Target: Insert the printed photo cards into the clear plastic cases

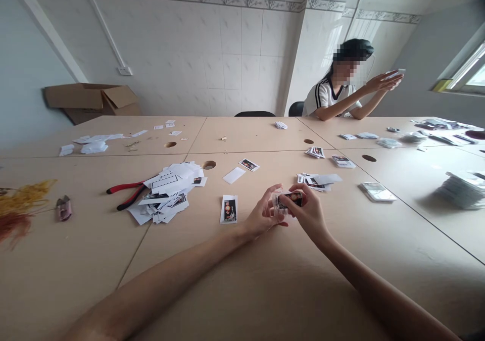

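Observation:
Both my hands meet over the middle of the wooden table (pixel 242 280). My left hand (pixel 262 213) and my right hand (pixel 307 210) are closed together on a small stack of printed cards (pixel 288 200), held just above the tabletop. A single card (pixel 229 209) with a dark picture lies flat a little left of my left hand. Just beyond my hands sits another small stack of cards (pixel 317 180).
A heap of white cards (pixel 166 193) lies at left beside red-handled pliers (pixel 127 194). Orange and yellow tassels (pixel 20 204) rest at the left edge. More card stacks (pixel 377 191) dot the right side. A seated person (pixel 341 93) across the table holds cards up. A cardboard box (pixel 94 98) stands far left.

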